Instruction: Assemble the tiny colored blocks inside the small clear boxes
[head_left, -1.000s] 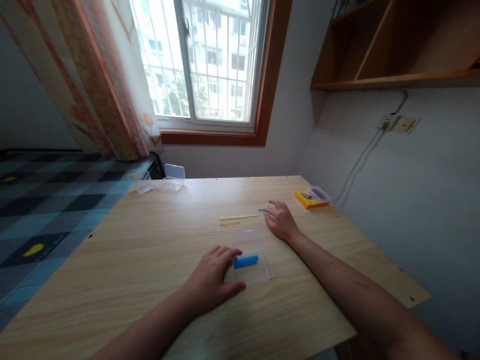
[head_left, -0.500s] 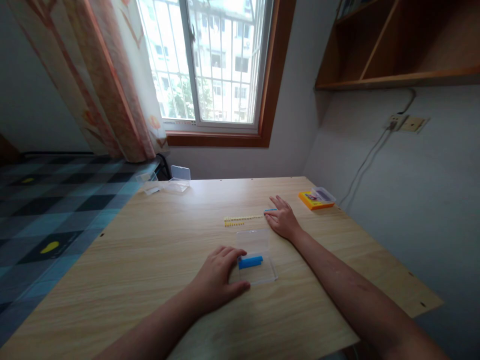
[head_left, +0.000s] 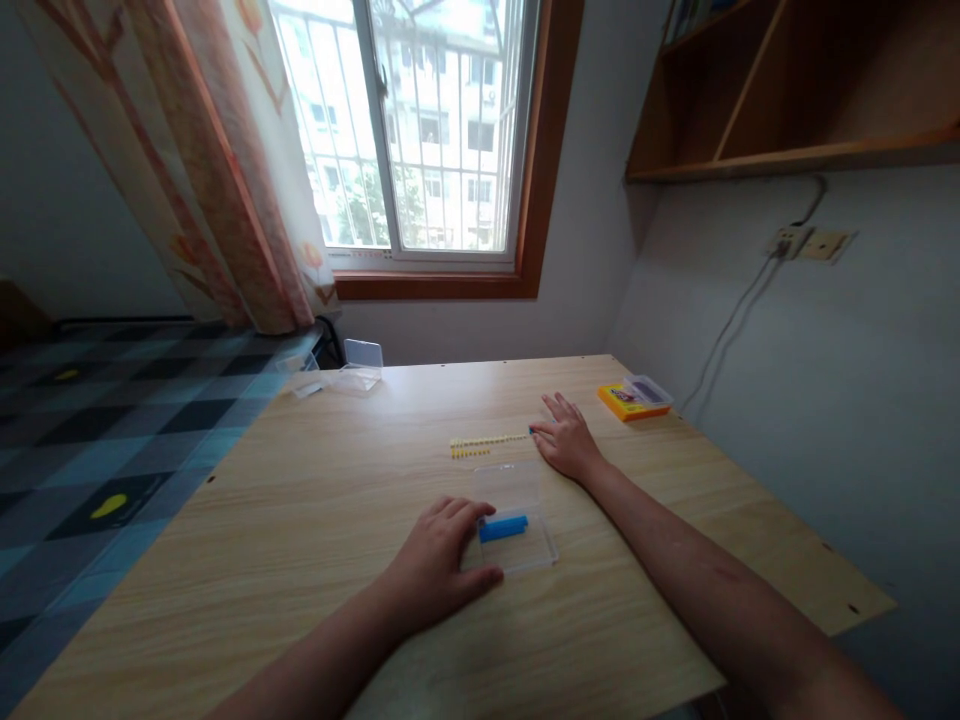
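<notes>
My left hand [head_left: 439,560] lies on the wooden table [head_left: 300,520], its fingers curled against the left edge of a clear plastic box [head_left: 517,515]. A blue block [head_left: 502,527] lies in that box. My right hand [head_left: 566,440] rests flat with fingers spread at the right end of a row of small yellow pieces [head_left: 484,441]. A tiny blue piece [head_left: 532,431] shows at its fingertips, touching or just beside them.
An orange box with a clear lid [head_left: 634,397] sits near the table's far right edge. Clear plastic boxes [head_left: 352,368] stand at the far left corner. A checked bedspread [head_left: 90,440] lies left of the table; a wall with a socket is right.
My right hand has slid slightly over the blue piece, so less of it shows. The view has shifted a little. My left hand stays at the clear box.
</notes>
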